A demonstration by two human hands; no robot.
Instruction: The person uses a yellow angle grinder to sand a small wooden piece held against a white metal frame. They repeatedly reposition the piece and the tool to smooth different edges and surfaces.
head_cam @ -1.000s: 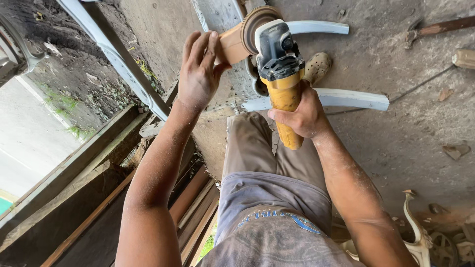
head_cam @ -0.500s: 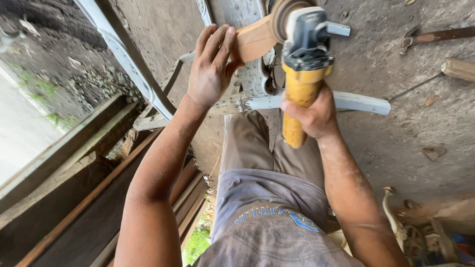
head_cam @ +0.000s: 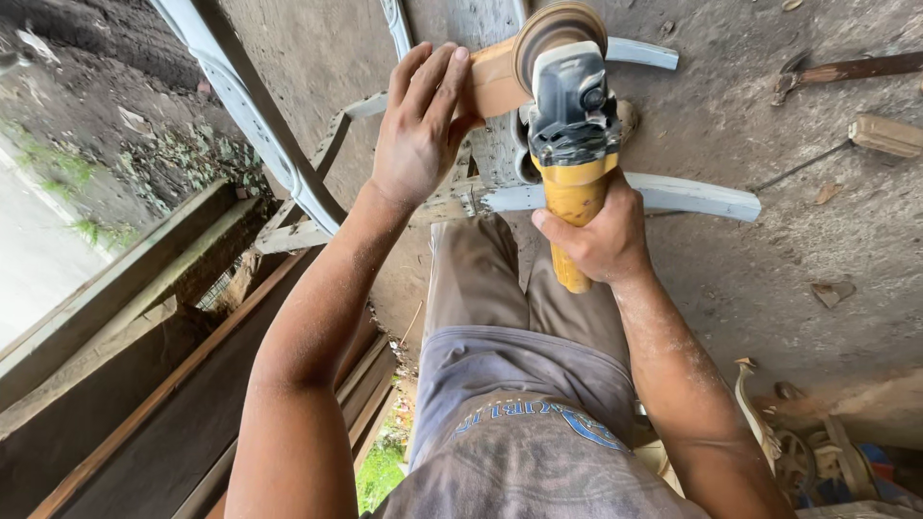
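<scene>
top centre: left hand (head_cam: 418,130), fingers wrapped, steadies the wooden piece (head_cam: 492,82) against the sanding disc; right hand (head_cam: 596,235) grips the yellow angle grinder (head_cam: 572,144).

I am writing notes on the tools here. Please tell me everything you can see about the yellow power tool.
The angle grinder has a yellow plastic handle, a grey dusty head and a round tan sanding disc at its far end. It points away from the person. The right hand wraps around the handle. The disc lies against a small wooden piece, which the left hand steadies over a pale carved wooden frame. Whether the disc spins cannot be told.
</scene>
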